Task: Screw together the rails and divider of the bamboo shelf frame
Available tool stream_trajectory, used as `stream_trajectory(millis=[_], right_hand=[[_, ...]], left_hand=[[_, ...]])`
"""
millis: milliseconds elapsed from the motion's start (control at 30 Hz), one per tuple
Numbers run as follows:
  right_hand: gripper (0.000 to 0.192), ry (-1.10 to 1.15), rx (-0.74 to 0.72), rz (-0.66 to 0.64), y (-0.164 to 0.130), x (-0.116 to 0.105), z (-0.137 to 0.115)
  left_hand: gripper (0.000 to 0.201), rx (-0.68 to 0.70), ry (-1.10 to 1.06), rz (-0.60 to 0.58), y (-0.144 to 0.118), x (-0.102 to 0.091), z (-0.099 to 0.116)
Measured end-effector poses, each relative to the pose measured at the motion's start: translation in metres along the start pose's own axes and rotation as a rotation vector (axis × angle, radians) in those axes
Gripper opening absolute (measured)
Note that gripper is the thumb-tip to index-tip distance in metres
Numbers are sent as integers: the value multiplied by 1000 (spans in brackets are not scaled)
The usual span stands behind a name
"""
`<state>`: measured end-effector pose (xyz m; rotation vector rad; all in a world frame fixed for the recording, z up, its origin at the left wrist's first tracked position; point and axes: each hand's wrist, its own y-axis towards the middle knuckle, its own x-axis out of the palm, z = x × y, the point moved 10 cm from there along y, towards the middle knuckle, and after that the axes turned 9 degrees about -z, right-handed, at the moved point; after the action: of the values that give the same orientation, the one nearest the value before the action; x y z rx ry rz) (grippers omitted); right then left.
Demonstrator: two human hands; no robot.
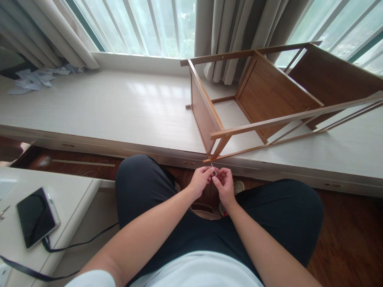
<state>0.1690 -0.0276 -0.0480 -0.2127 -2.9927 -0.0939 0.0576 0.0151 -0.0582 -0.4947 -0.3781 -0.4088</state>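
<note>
Between the knees, just below the edge of the window ledge [119, 111], both hands meet over the lap. Left hand [201, 180] and right hand [224, 184] are each closed in a pinch, fingertips touching, on one small slim metal piece [214, 170], likely a screw or pin; too small to say which. Its upper end pokes out above the fingers, tilted a little. Wooden shelf frame [269, 95] lies on its side on the ledge, its nearest corner hanging just over the ledge rim, close above the hands but not touching them. A hole shows near the end of the top rail; other holes not clear. Judgement: the step in hand looks like readying the fastener in the fingers. To do it well, keep the pinch low on the shaft so the tip stays free, turn it until it points squarely at the frame, and hold it over the lap so a slip lands on cloth, not the dark floor [347, 239]. Steady one wrist on a thigh. On the low white table [72, 187] at left: a phone [36, 217] with a dark cable. Crumpled papers [36, 79] lie far left on the ledge by the curtain [227, 32].
</note>
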Motion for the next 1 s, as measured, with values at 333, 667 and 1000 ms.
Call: stream_trajectory(millis=[333,667,1000], right_hand=[[25,-199,-17,-1,-3,-2,-5],[22,-232,-8,11,-4,-3,-8],[25,-198,16,21,-4,-2,-4]], left_hand=[[46,-11,-2,-3,2,-1,-1],[45,-14,1,-16,1,0,0],[46,-9,16,-16,2,0,1]])
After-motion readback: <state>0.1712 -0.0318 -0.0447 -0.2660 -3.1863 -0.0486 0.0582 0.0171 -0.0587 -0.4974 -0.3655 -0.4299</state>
